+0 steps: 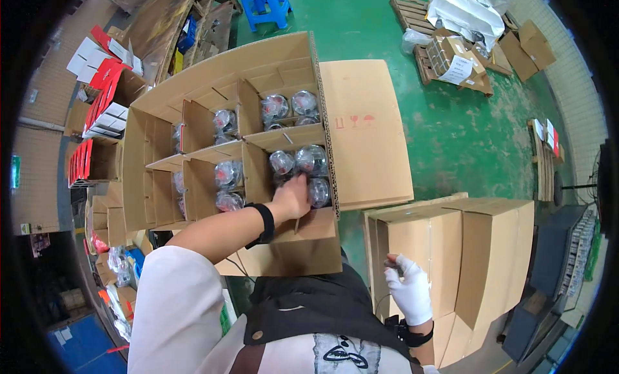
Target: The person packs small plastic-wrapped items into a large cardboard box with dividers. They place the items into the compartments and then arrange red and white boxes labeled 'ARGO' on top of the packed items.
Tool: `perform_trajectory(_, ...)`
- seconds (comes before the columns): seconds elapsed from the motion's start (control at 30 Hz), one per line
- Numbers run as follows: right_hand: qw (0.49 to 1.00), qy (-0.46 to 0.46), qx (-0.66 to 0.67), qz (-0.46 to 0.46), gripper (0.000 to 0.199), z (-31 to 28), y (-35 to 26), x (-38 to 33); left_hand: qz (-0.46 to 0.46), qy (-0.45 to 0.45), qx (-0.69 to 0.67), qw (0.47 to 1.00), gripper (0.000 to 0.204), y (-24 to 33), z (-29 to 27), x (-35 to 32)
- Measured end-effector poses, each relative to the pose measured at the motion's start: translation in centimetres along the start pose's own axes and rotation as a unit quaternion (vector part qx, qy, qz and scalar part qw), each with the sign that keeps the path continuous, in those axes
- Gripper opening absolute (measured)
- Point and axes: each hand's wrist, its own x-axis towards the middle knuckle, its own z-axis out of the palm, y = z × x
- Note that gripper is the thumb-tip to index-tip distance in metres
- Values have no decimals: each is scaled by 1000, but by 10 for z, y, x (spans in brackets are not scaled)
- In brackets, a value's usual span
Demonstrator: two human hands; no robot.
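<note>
From the head camera, the left hand (293, 197) reaches into the near right cell of the big open carton (155, 126), its fingers curled down among the wrapped jars (303, 161). Whether they have closed on one I cannot tell, since the palm hides the fingertips. The jars look like round glass or clear plastic pieces, each in a thin clear bag, standing close together between cardboard dividers (284, 137). I judge them light to middling in weight, hard, breakable, and slippery through the film. The best hold is probably around the rounded top, thumb against fingers, lifting straight up so the dividers do not catch.

The right hand (411, 290), in a white glove, rests with fingers bent against the near left edge of the closed box (483, 245) to the right, holding nothing that shows.
</note>
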Motion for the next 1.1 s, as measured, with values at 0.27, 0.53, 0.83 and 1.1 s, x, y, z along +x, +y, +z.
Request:
perform_trajectory(0.27, 999, -20, -26, -11, 23, 13, -1, -3, 38, 27, 63, 997, 13, 31, 27, 33)
perform_trajectory(0.53, 999, -37, 0, 3, 24, 17, -4, -8, -107, 109, -103, 983, 51, 4, -42, 44)
perform_trajectory(0.83, 998, -2, -64, -12, 24, 18, 14, -19, 19, 107, 93, 990, 20, 1, 14, 86)
perform_trajectory(1.1, 866, -499, 45, -4, 33, 94, 34, 63, 127, -113, 11, 985, 40, 43, -84, -16)
